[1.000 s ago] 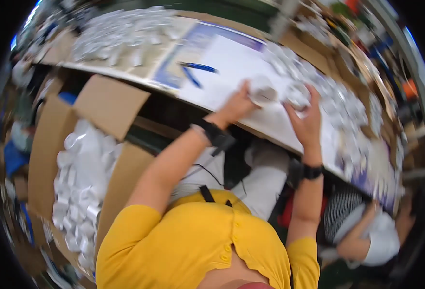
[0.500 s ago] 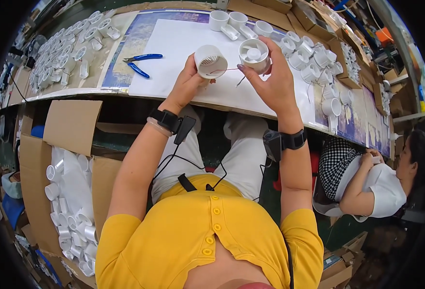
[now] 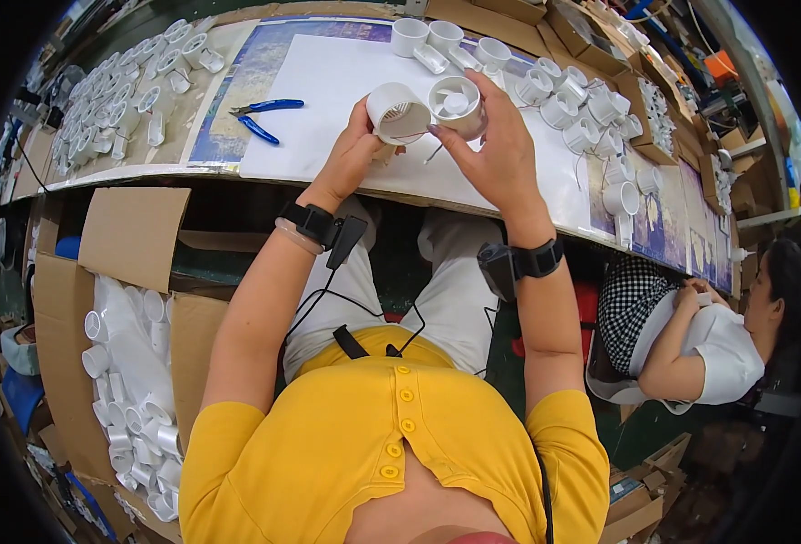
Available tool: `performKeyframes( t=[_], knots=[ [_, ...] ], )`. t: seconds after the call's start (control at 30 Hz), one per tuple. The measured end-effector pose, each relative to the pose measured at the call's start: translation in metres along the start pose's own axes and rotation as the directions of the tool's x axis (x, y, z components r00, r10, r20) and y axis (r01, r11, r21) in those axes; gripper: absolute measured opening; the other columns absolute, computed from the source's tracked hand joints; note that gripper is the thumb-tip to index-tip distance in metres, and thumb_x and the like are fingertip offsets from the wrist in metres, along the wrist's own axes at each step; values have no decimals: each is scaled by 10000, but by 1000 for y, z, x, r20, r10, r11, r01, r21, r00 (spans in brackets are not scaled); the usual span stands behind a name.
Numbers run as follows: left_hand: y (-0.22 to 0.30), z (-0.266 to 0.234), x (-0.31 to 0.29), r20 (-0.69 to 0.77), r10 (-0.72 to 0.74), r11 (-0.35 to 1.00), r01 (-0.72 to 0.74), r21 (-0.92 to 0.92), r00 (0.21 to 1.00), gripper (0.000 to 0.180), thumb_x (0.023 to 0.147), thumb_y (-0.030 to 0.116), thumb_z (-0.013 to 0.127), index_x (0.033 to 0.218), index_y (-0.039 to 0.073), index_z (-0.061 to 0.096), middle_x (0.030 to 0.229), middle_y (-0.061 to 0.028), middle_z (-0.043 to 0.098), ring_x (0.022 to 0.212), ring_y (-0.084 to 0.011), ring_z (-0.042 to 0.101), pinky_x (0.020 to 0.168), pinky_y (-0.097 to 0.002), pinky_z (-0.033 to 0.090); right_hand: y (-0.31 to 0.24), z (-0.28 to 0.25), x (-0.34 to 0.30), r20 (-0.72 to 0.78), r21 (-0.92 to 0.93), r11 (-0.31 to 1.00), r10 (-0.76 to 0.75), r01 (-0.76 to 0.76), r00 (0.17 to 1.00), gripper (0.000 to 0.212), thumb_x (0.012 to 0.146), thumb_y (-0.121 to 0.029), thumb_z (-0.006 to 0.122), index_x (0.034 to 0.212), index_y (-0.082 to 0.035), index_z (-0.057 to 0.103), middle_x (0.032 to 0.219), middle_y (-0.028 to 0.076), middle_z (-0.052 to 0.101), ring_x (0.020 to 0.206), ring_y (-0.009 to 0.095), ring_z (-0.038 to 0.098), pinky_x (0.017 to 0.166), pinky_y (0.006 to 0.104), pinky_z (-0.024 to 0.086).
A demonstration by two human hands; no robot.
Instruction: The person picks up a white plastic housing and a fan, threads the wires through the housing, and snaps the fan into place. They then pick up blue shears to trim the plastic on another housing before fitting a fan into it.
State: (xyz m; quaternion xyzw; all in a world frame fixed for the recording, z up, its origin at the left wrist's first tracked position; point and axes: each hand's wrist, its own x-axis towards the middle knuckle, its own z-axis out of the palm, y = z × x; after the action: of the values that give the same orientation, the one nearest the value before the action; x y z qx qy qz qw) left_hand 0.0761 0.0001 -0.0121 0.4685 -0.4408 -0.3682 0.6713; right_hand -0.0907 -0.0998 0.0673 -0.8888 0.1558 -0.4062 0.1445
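Observation:
My left hand (image 3: 357, 150) is closed round a white plastic cup-shaped housing (image 3: 384, 102), its open end tilted toward me and a slotted grille visible inside. Fingers of my right hand (image 3: 496, 136) wrap a second white round part (image 3: 469, 120) with a fan-like hub and blades in its mouth. The two parts are side by side, nearly touching, above the white sheet (image 3: 301, 118) on the table. A thin wire with a light tip hangs below the fan part. Blue-handled cutting pliers (image 3: 264, 120) lie to the left, apart from both hands.
Many white housings (image 3: 128, 109) cover the table's left, and more (image 3: 591, 118) stand at the right. Two cups with side pieces (image 3: 410, 38) sit at the far edge. A cardboard box (image 3: 60, 363) of white parts is at my lower left. A person (image 3: 691, 344) sits at the right.
My right hand has moved left with the fan part, closing the gap to the housing in my left hand. The red wire stretched between them now barely shows.

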Motion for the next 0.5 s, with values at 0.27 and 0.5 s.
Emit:
performKeyframes(
  t=[0.27,0.5],
  knots=[
    [-8,-1,1,-5,5,999,-5,-37,1000,630,838,84,400,1419,37,163,1171,-140,497,907,-190,575,813,-318,472,-7,37,-20,-227,-67,991,98,-116,969,639,732,-223,789,1240,-18,460,1155,154,533,1011,306,534,875,340,446],
    [-13,1,2,25,22,997,-24,79,999,594,911,94,470,1409,30,152,1137,-128,500,816,-156,561,729,-296,474,15,69,-40,-126,433,837,423,-334,897,633,838,-192,696,1325,-17,331,1170,144,505,1083,213,495,895,311,427]
  ],
)
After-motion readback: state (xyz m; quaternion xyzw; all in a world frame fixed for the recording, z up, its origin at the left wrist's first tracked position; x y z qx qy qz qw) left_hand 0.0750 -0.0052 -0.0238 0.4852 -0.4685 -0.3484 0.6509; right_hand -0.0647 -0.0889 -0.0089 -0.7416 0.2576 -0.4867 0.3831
